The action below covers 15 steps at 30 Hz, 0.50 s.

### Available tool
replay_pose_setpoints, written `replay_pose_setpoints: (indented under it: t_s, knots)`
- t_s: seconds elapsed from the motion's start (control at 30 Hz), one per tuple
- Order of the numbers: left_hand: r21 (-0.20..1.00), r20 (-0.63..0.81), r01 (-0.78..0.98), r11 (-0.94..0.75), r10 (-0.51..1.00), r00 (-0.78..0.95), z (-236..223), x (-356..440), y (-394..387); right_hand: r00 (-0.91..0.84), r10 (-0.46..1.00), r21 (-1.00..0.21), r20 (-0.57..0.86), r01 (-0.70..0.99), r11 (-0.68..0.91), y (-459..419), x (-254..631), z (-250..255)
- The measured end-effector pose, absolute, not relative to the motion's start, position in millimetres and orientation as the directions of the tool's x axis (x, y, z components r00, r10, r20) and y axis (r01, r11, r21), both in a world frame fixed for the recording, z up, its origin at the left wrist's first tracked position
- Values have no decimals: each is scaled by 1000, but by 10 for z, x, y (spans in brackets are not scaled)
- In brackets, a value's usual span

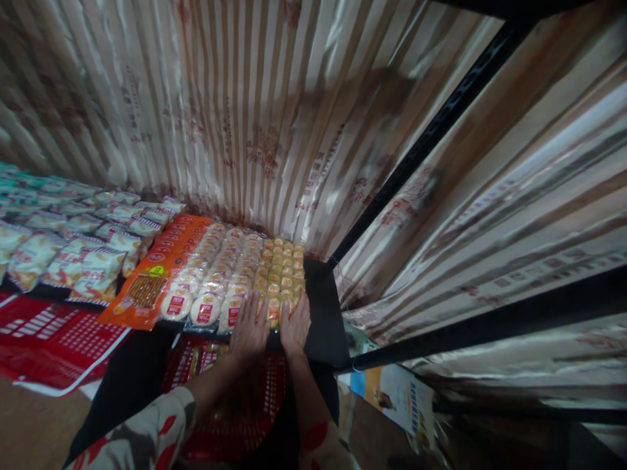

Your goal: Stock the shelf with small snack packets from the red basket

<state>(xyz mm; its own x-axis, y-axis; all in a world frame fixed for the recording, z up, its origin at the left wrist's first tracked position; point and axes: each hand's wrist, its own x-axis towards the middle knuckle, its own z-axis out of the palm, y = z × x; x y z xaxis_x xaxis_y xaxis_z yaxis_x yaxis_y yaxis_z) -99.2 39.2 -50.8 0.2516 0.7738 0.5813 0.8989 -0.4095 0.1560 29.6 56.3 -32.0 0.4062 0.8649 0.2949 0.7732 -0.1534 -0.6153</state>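
Observation:
My left hand (249,324) lies over the front of the rows of small yellow-wrapped snacks (277,271), its fingers stretched out and its side near the round white packaged crackers (234,274). At the right edge of the same yellow rows rests my right hand (295,324), fingers extended and thumb apart. Neither hand appears to grasp anything. Left of the crackers, orange snack bags (147,290) overlap in a row. All of these sit on a black shelf (323,313).
Several white snack bags (93,261) fill the shelf's left. Red baskets (59,339) are below it, one between my arms. Black metal posts (416,147) rise at the right. Striped, printed sheeting (264,117) hangs behind. A printed carton (396,395) lies low at the right.

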Motion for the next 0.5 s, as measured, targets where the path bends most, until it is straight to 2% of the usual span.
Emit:
replay_pose_setpoints:
  t_s: [0.2,0.3,0.5]
  knots:
    - [169,598,897,-408,766,236,-484,-1000,374,414,867,-656,275,740,-145,541,305,-335]
    - [183,625,893,-411,750,217,-388,-998,391,459,825,-691,328,712,-122,517,331,-331]
    - [208,668,879,-430,719,194,-212,-988,521,428,809,-653,403,754,-74,573,435,-241]
